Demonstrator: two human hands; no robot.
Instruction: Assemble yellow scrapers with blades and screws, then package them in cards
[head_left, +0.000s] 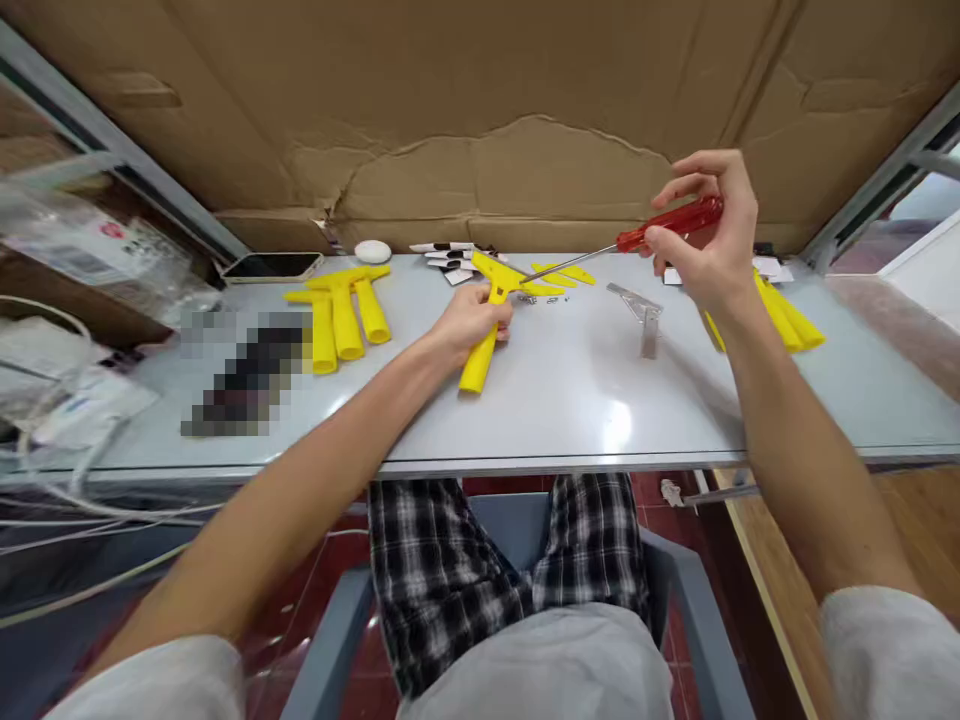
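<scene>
My left hand (472, 322) grips the stem of a yellow plastic T-shaped handle (480, 362), tilted over the table with its hollow end toward me. In my right hand (716, 230) is a screwdriver (671, 224) with a clear red grip, held between thumb and fingers. Its long shaft points left, and the tip meets the head of the yellow handle or lies very close to it. Several small metal screws (551, 299) lie just behind, beside flat yellow pieces (574, 273).
Several more yellow handles (348, 320) lie at the left, others (791, 315) at the right. A clear plastic piece (648, 330) stands right of centre. Behind are a phone (274, 266), a white oval object (373, 251) and black-and-white pieces (450, 258). Cardboard (480, 120) backs the table.
</scene>
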